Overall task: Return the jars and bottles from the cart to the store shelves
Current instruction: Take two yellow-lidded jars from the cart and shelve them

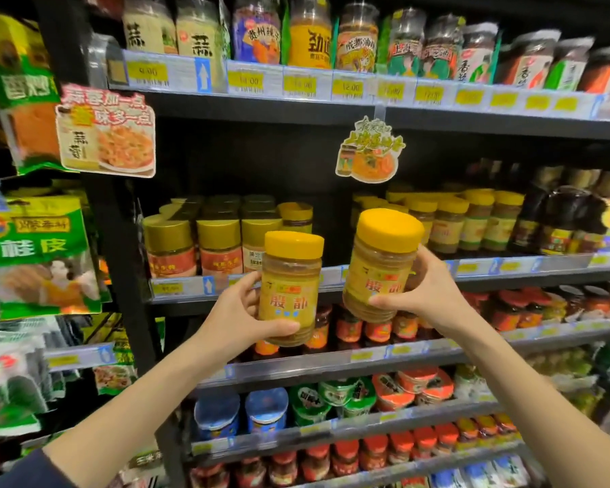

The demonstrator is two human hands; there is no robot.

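Note:
My left hand [238,313] grips a yellow-lidded jar [289,276] with a yellow label and red characters, held upright in front of the second shelf. In my right hand [425,290] is a matching yellow-lidded jar [381,262], tilted a little to the left and raised slightly higher. Both jars hang just in front of the shelf edge [331,274]. Behind them the shelf has a dark gap [331,220] between gold-lidded jars [219,241] on the left and a row of the same yellow-lidded jars [448,220] on the right. The cart is out of view.
The top shelf [331,82] carries several sauce jars above yellow price tags. Two paper promo signs [368,151] hang below it. Dark bottles [557,220] stand far right. Lower shelves hold red-lidded jars [377,329] and cup noodles [384,392]. Green spice packets [39,255] hang at left.

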